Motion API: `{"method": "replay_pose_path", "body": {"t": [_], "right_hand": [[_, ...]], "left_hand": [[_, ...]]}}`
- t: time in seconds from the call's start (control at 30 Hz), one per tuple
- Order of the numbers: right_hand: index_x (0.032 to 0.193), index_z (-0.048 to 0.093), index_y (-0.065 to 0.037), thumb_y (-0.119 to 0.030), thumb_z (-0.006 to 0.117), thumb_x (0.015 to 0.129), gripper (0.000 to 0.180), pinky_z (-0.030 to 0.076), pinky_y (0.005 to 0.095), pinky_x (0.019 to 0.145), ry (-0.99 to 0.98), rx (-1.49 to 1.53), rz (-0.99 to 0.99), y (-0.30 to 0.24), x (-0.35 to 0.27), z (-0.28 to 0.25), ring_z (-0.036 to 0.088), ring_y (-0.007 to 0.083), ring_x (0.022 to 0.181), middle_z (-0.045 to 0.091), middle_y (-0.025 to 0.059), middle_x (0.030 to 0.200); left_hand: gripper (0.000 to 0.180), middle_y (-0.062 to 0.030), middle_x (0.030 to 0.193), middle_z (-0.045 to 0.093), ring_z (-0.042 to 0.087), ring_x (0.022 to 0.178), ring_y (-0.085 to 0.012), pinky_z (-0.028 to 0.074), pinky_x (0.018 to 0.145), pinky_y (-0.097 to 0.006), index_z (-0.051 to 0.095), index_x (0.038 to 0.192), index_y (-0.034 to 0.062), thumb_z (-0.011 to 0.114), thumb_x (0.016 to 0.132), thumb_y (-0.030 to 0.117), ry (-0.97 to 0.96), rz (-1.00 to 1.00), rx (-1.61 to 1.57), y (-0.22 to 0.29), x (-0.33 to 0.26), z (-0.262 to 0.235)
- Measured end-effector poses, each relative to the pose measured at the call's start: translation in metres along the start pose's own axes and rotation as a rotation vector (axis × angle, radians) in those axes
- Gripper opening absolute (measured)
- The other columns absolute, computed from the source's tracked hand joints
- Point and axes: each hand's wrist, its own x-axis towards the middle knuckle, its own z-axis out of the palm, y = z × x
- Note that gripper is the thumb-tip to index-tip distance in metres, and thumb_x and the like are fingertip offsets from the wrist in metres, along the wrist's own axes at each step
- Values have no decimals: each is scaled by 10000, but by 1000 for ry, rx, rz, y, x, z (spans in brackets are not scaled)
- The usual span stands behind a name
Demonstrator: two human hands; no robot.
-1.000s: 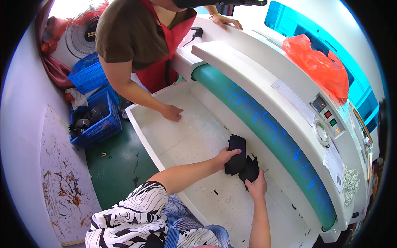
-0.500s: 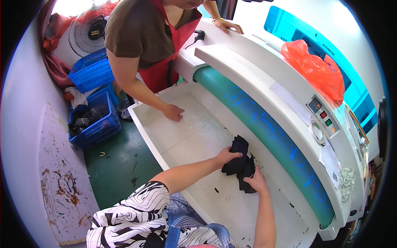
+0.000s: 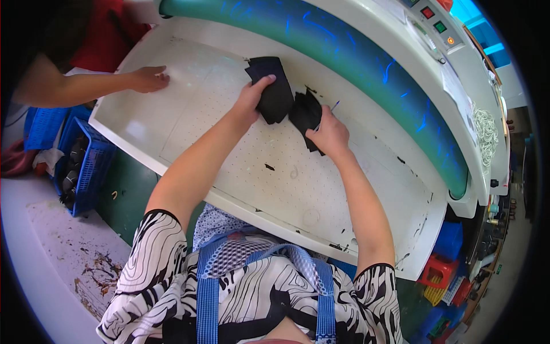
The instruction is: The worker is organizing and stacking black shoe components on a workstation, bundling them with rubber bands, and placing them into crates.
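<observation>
Head view. Item: two black fabric pieces, upper centre of the frame, on the white perforated desk [image 3: 275,189] just below the teal roller [image 3: 366,63].
- Larger black piece [image 3: 274,92]: pinched at its lower left edge by the left hand [image 3: 251,98], fingers clamped on the cloth.
- Smaller black piece [image 3: 305,114]: just beside the first, held by the right hand [image 3: 327,133], fingers closed over its lower edge.

Handling note: judged best kept flat and drawn apart edge by edge, each piece smoothed against the desk with no fold before it nears the roller.

Surroundings: a co-worker's hand [image 3: 148,79] rests flat on the desk, upper left; blue crate [image 3: 86,166] at left edge; control panel [image 3: 435,23] upper right.
</observation>
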Motion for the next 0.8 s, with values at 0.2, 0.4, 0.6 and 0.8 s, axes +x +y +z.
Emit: {"method": "replay_pose_path", "body": {"t": [0.2,0.4,0.6,0.8], "right_hand": [[1276,431,62,-204,731,681,717,475,349,887,-77,1054,137,29,-37,-18,609,259,984,592,190,1113],[1279,406,61,-189,723,701,705,484,341,862,-132,1212,348,58,-65,-2,588,245,1008,565,174,1149],[1250,430,88,-159,736,694,680,492,325,833,101,1130,404,71,-82,32,610,225,949,595,171,1072],[1074,517,138,-129,742,678,528,531,362,736,184,1318,603,59,-114,55,648,258,841,626,205,981]], "left_hand": [[453,-133,1015,646,641,931,-236,518,852,-339,563,1117,-10,728,780,244,4,-132,12,3,-11,4],[572,-137,1027,648,645,911,-212,519,841,-319,588,1107,-29,759,720,357,-273,-468,636,-1,-29,16],[662,-158,1034,640,647,896,-229,518,815,-306,546,1161,-65,772,698,350,-339,-458,914,-25,-53,24],[626,-144,995,652,650,871,-214,518,763,-311,549,1155,-61,754,742,362,-326,-339,912,-64,-82,36]]}}
